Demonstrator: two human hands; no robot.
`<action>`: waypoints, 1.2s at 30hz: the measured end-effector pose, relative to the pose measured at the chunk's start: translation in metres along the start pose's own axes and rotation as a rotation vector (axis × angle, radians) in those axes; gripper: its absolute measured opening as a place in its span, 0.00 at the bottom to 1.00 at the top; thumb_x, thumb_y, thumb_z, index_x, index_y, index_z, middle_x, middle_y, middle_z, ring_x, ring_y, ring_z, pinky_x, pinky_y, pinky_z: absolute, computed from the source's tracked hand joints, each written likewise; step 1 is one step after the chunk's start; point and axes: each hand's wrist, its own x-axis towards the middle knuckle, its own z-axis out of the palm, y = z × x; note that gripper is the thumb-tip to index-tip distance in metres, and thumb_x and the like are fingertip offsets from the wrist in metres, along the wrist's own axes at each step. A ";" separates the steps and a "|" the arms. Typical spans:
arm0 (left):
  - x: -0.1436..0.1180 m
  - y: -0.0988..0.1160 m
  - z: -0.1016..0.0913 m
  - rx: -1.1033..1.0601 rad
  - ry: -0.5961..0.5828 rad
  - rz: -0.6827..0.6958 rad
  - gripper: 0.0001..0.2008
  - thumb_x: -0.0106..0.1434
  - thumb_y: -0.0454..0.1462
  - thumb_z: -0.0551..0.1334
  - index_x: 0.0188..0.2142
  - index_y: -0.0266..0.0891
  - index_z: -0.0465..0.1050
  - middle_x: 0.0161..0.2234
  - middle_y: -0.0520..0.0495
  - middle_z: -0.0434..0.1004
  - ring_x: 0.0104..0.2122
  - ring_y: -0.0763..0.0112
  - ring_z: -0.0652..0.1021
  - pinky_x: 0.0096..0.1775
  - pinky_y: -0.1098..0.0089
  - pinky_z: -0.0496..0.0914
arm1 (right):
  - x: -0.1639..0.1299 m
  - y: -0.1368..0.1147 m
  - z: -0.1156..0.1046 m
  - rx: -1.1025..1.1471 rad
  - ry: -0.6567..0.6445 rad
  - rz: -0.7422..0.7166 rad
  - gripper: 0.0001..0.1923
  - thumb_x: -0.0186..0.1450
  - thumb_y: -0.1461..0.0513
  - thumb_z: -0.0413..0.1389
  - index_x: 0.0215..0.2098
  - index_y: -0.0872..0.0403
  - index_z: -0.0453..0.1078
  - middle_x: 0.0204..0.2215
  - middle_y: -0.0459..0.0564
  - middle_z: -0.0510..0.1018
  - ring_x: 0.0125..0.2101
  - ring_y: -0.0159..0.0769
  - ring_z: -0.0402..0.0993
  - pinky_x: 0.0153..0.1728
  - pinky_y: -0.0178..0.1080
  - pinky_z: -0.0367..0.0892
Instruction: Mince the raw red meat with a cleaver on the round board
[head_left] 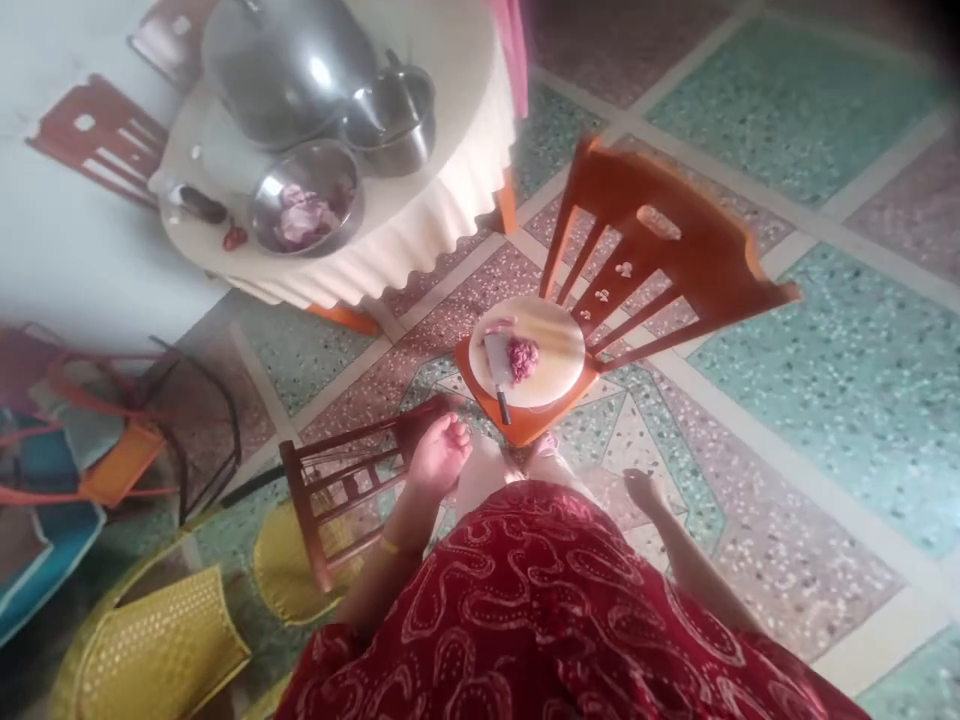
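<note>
My left hand [441,452] hangs in front of my red patterned dress [525,610], its fingers loosely curled with nothing visible in them. It is close to the top of a small dark brown wooden chair [304,510]. Over the floor on the other side hangs my right hand [643,490], its fingers too blurred to read. Before my feet, an orange-brown chair [517,432] bears a round chopping board [562,345]. A cleaver [496,360] lies on the board beside a pile of chopped meat [523,358], with a meat strip [499,325] above the blade.
A cloth-covered table [457,110] at the upper left holds a steel bowl of meat pieces [307,215], a steel pot [397,120], a large steel vessel [289,70] and a dark object [201,205]. Yellow woven chairs [161,640] and a blue-and-orange chair [124,460] stand at the left.
</note>
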 end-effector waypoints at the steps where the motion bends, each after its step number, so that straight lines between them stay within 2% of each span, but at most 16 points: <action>1: 0.006 0.003 0.007 0.029 -0.021 -0.036 0.02 0.59 0.33 0.57 0.30 0.36 0.66 0.21 0.54 0.63 0.20 0.80 0.66 0.23 0.77 0.62 | -0.002 -0.001 0.005 0.010 -0.004 0.032 0.16 0.60 0.65 0.45 0.38 0.55 0.75 0.36 0.57 0.79 0.36 0.42 0.75 0.35 0.38 0.65; 3: 0.017 0.012 0.020 0.093 -0.044 -0.085 0.02 0.59 0.32 0.57 0.30 0.36 0.66 0.21 0.54 0.64 0.20 0.79 0.66 0.23 0.77 0.61 | -0.005 -0.012 0.016 0.035 -0.021 0.085 0.17 0.61 0.64 0.46 0.42 0.54 0.74 0.38 0.57 0.78 0.37 0.42 0.75 0.35 0.37 0.65; 6: 0.036 0.033 0.036 0.202 -0.071 -0.116 0.00 0.58 0.32 0.58 0.30 0.36 0.67 0.22 0.53 0.65 0.20 0.79 0.67 0.23 0.77 0.62 | -0.007 -0.042 0.038 0.107 -0.025 0.131 0.17 0.62 0.63 0.46 0.45 0.54 0.73 0.38 0.56 0.79 0.37 0.41 0.75 0.34 0.35 0.64; 10: 0.083 0.059 0.055 0.365 -0.096 -0.134 0.03 0.55 0.32 0.61 0.30 0.36 0.67 0.22 0.53 0.67 0.20 0.79 0.67 0.23 0.77 0.62 | 0.001 -0.095 0.067 0.235 0.006 0.165 0.18 0.63 0.62 0.45 0.46 0.53 0.71 0.35 0.53 0.79 0.35 0.39 0.75 0.34 0.35 0.63; 14: 0.164 0.076 0.064 0.556 -0.094 -0.283 0.03 0.55 0.32 0.61 0.29 0.36 0.67 0.21 0.53 0.67 0.19 0.80 0.68 0.22 0.78 0.62 | 0.017 -0.155 0.092 0.342 0.115 0.236 0.17 0.65 0.60 0.44 0.47 0.51 0.70 0.36 0.51 0.78 0.36 0.38 0.74 0.35 0.34 0.63; 16: 0.211 0.082 0.067 0.653 -0.089 -0.368 0.02 0.55 0.32 0.60 0.28 0.35 0.67 0.20 0.54 0.67 0.18 0.80 0.67 0.21 0.78 0.61 | 0.027 -0.189 0.104 0.356 0.201 0.237 0.17 0.65 0.60 0.44 0.45 0.52 0.71 0.37 0.52 0.78 0.36 0.37 0.73 0.35 0.34 0.62; 17: 0.234 0.085 0.068 0.696 -0.095 -0.396 0.02 0.55 0.32 0.60 0.28 0.35 0.67 0.20 0.54 0.66 0.18 0.81 0.66 0.20 0.78 0.61 | 0.034 -0.206 0.109 0.346 0.224 0.261 0.16 0.65 0.61 0.43 0.41 0.53 0.72 0.34 0.52 0.78 0.34 0.36 0.73 0.33 0.34 0.62; 20: 0.294 0.093 0.065 0.751 -0.195 -0.365 0.02 0.55 0.32 0.60 0.28 0.35 0.68 0.21 0.53 0.68 0.19 0.81 0.67 0.20 0.79 0.61 | 0.062 -0.256 0.128 0.250 0.226 0.115 0.14 0.65 0.63 0.43 0.35 0.55 0.71 0.31 0.51 0.76 0.32 0.35 0.70 0.34 0.34 0.61; 23: 0.332 0.096 0.047 0.744 -0.280 -0.301 0.02 0.54 0.32 0.60 0.29 0.34 0.68 0.22 0.53 0.68 0.20 0.81 0.68 0.21 0.79 0.62 | 0.092 -0.289 0.151 0.084 0.220 -0.002 0.10 0.63 0.62 0.49 0.41 0.55 0.69 0.36 0.52 0.73 0.37 0.38 0.67 0.37 0.37 0.60; 27: 0.358 0.091 0.001 0.736 -0.316 -0.302 0.03 0.54 0.33 0.61 0.30 0.35 0.68 0.22 0.54 0.67 0.20 0.81 0.68 0.22 0.79 0.63 | 0.122 -0.305 0.179 -0.070 0.232 -0.043 0.12 0.62 0.63 0.51 0.44 0.55 0.66 0.39 0.53 0.71 0.39 0.40 0.65 0.36 0.38 0.60; 32: 0.379 0.077 -0.061 0.700 -0.459 -0.297 0.04 0.53 0.33 0.61 0.30 0.36 0.67 0.22 0.54 0.67 0.20 0.81 0.68 0.22 0.79 0.63 | 0.146 -0.306 0.207 -0.173 0.338 -0.026 0.11 0.66 0.64 0.46 0.45 0.54 0.64 0.37 0.54 0.71 0.38 0.40 0.67 0.36 0.38 0.60; 35: 0.378 0.070 -0.105 0.613 -0.539 -0.223 0.04 0.53 0.33 0.62 0.29 0.36 0.67 0.22 0.55 0.66 0.20 0.82 0.67 0.22 0.79 0.62 | 0.151 -0.314 0.215 -0.208 0.463 0.030 0.14 0.68 0.63 0.41 0.49 0.56 0.61 0.41 0.58 0.70 0.40 0.40 0.67 0.38 0.38 0.61; 36: 0.375 0.068 -0.121 0.586 -0.554 -0.205 0.04 0.52 0.33 0.62 0.29 0.37 0.67 0.22 0.55 0.66 0.20 0.82 0.67 0.22 0.80 0.62 | 0.152 -0.318 0.216 -0.218 0.456 0.038 0.15 0.68 0.64 0.40 0.50 0.56 0.60 0.41 0.58 0.70 0.40 0.40 0.68 0.38 0.38 0.62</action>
